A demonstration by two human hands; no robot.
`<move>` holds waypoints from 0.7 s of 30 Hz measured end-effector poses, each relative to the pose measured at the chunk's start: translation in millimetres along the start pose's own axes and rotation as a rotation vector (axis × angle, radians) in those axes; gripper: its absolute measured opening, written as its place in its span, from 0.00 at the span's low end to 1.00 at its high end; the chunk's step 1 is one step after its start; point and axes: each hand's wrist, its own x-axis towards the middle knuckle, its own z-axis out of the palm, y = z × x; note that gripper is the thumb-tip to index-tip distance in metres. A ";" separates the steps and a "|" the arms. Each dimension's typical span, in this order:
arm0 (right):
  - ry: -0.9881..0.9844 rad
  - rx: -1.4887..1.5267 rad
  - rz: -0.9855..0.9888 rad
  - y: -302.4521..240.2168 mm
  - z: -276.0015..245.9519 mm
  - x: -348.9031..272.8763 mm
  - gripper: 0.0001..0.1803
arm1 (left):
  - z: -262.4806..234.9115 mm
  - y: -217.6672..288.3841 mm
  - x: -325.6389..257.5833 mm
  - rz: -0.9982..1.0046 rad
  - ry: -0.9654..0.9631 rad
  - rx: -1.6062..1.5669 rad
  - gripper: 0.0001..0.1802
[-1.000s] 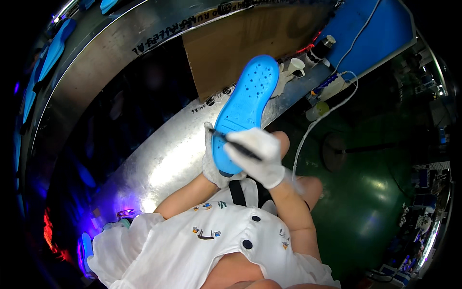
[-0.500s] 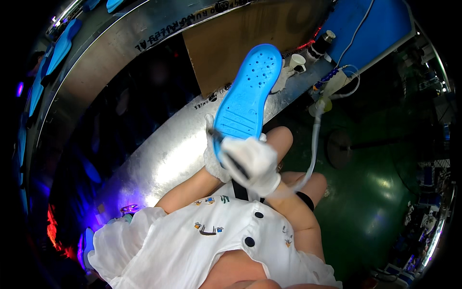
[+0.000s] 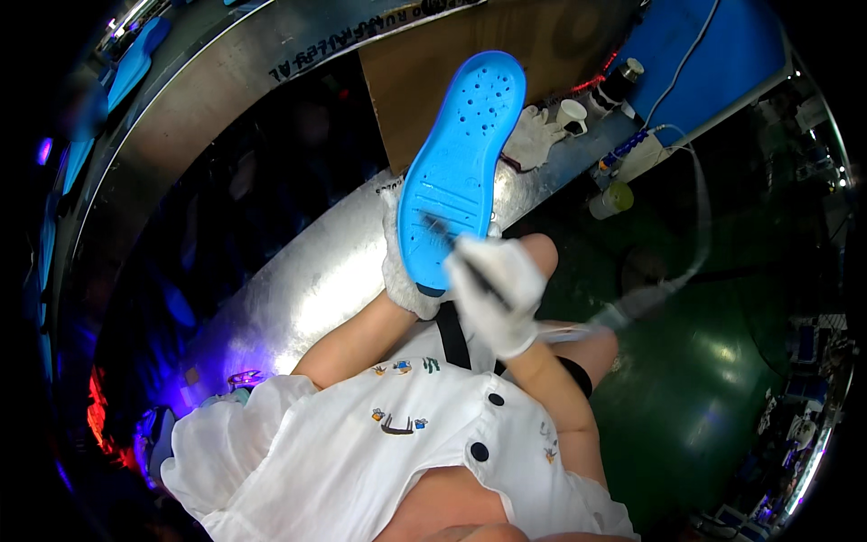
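Note:
A bright blue shoe sole (image 3: 461, 163) with small holes near its toe stands up in front of me, heel end down. My left hand (image 3: 397, 262), in a white work glove, grips it from behind at the heel. My right hand (image 3: 497, 289), also in a white glove, holds a thin dark pen-like tool (image 3: 461, 257) whose tip touches the heel part of the sole. A pale cable (image 3: 650, 289) trails from that hand toward the right.
A curved shiny metal bench (image 3: 298, 289) lies under the hands. Behind it stand a brown board (image 3: 433, 54), a spare white glove (image 3: 533, 135), small cups (image 3: 571, 113) and a blue panel (image 3: 695, 45). Green floor (image 3: 722, 379) spreads at the right.
The sole has risen and stands more upright. My right hand has shifted across the heel with the tool, and the cable has swung out to the right.

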 end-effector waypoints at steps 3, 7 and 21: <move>-0.073 0.055 -0.050 -28.6 7.8 -8.6 0.10 | -2.9 8.5 4.0 -0.181 -0.279 0.002 0.55; 0.097 0.100 0.303 8.4 8.1 -9.7 0.08 | 9.0 10.0 0.1 0.082 0.242 0.106 0.58; -0.528 0.111 -0.112 -2.7 -32.3 18.2 0.11 | 26.2 61.7 10.9 -0.361 0.293 0.360 0.42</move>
